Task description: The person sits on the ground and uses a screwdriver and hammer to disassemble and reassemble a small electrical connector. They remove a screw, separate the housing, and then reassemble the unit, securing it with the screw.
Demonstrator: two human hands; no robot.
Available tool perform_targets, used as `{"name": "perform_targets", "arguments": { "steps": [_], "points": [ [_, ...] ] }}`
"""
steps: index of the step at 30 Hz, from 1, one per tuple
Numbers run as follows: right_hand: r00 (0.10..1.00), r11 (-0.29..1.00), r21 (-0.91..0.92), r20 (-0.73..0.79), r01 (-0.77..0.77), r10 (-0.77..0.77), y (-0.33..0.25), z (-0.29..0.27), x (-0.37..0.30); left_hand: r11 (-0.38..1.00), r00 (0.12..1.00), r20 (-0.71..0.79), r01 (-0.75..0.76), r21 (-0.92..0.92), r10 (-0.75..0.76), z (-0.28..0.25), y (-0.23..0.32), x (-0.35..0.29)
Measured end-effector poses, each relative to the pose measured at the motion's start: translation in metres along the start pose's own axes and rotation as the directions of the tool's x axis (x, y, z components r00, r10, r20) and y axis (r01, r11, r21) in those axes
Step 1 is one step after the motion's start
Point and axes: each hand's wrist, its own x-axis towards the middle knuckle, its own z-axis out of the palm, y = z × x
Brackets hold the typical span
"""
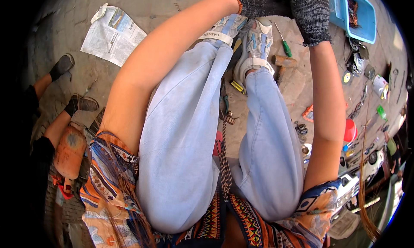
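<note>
Dark piece (283, 3) first: it sits up at the top edge, between the two gloved hands and just past the sneakers (260, 39), and it's cut off, so honestly no idea what it is. The left hand (258, 2) is in a grey knit glove with an orange cuff and seems to be right against it; the right hand (311, 15), in a grey speckled glove, is on the other side. Fingertips are out of sight on both, so can't tell if either one is gripping or just resting there. Whatever the job on it is, two-handed steadying looks like the way to go: one hand bracing, the other doing the fiddly bit, elbows supported by the knees in those light blue jeans (181, 118) if the arms get tired. Knit gloves probably slip on anything oily, so a firm, even hold beats a hard squeeze. Also worth watching the green-handled screwdriver (287, 49) and the hammer (284, 61) lying on the floor (168, 17) near the right foot; handy spot, but easy to kick. The light blue plastic basin (369, 30) beside the right hand could get knocked if that elbow swings wide.
</note>
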Motion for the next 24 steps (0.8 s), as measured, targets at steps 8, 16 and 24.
{"name": "perform_targets", "arguments": {
  "steps": [8,16,24],
  "points": [
    [0.718,0.673,-0.257,-0.321,-0.694,0.618,0.103,-0.047,-0.174,0.848,0.983,0.026,0.17,-0.503,-0.182,-0.005,0.001,-0.01],
    [0.352,0.19,-0.485,-0.269,-0.854,0.896,0.135,-0.006,-0.356,0.831,0.968,0.076,0.245,-0.499,-0.24,-0.007,0.009,-0.01],
    [0.31,-0.166,0.667,0.533,-0.726,0.787,0.159,-0.035,-0.38,0.898,0.962,-0.022,0.246,-0.366,-0.272,0.001,-0.001,-0.02]
  ]
}}
